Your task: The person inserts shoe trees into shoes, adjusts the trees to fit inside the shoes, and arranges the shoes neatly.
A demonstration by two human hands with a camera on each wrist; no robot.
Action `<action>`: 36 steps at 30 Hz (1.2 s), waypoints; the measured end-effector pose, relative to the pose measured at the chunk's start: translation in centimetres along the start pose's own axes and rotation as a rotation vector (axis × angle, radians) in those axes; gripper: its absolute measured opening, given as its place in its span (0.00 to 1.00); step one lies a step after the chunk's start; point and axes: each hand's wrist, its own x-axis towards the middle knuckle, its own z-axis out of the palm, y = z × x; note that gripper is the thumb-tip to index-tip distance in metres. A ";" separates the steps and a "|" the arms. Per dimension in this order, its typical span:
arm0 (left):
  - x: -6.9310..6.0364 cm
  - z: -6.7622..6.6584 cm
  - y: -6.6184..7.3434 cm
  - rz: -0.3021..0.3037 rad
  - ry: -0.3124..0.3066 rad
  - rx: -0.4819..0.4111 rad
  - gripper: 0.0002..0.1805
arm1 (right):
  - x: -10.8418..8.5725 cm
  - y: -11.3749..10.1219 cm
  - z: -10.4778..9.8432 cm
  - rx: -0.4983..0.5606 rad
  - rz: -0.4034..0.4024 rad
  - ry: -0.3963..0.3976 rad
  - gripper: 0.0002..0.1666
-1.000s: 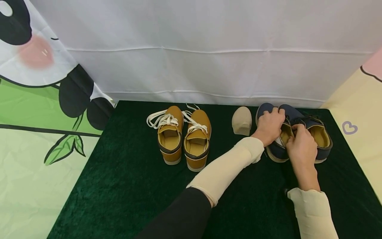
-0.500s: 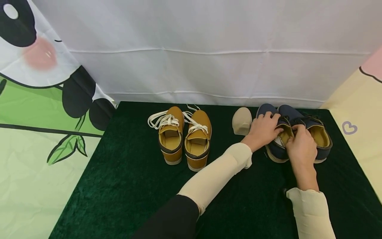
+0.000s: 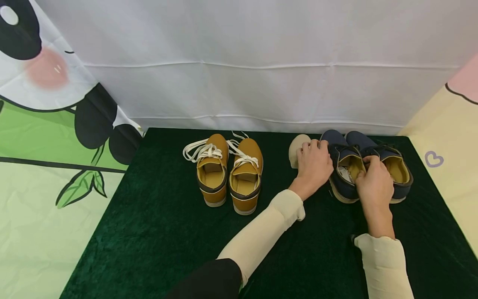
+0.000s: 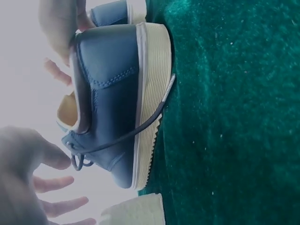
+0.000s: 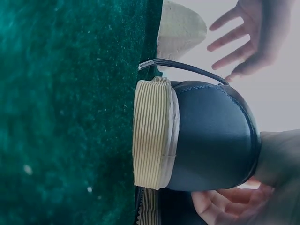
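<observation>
My left hand [image 3: 313, 167] is held above the mat with its fingers spread, between a beige rounded toe-shaped insert [image 3: 296, 150] and the left navy shoe [image 3: 337, 189]. The left wrist view shows nothing in its grasp. My right hand [image 3: 375, 185] grips the heel collar of the left navy shoe, whose yellow lining and a white patch inside show. In the right wrist view, fingers [image 5: 220, 204] curl beside that shoe's heel. A dark lace [image 4: 136, 131] hangs down its side. The right navy shoe [image 3: 401, 189] stands alongside, partly hidden by my right hand.
A pair of tan shoes, the left one [image 3: 214, 196] and the right one [image 3: 245, 203], with loose white laces stands left of the insert. Dark green cloth [image 3: 149, 232] lies under everything. A white curtain [image 3: 209, 91] rises behind.
My left hand has moved left off the front of the left navy shoe to beside the beige insert, uncovering the shoe's laces and opening. My right hand stays at the heel.
</observation>
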 end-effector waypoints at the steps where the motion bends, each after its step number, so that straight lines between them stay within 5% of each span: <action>1: 0.0 0.0 -0.1 -0.022 0.004 0.017 0.22 | 0.0 0.0 0.0 0.002 -0.001 -0.001 0.25; 5: 0.0 0.2 -0.7 -0.086 -0.010 0.062 0.23 | -0.1 0.0 0.0 0.009 -0.004 0.000 0.25; 15: -0.1 1.6 -2.2 -0.158 -0.084 0.014 0.27 | -0.2 -0.2 0.0 0.020 0.004 0.003 0.25; 36: -0.6 2.2 -3.4 -0.090 -0.017 0.013 0.17 | -0.1 0.1 -0.5 0.041 -0.007 -0.016 0.26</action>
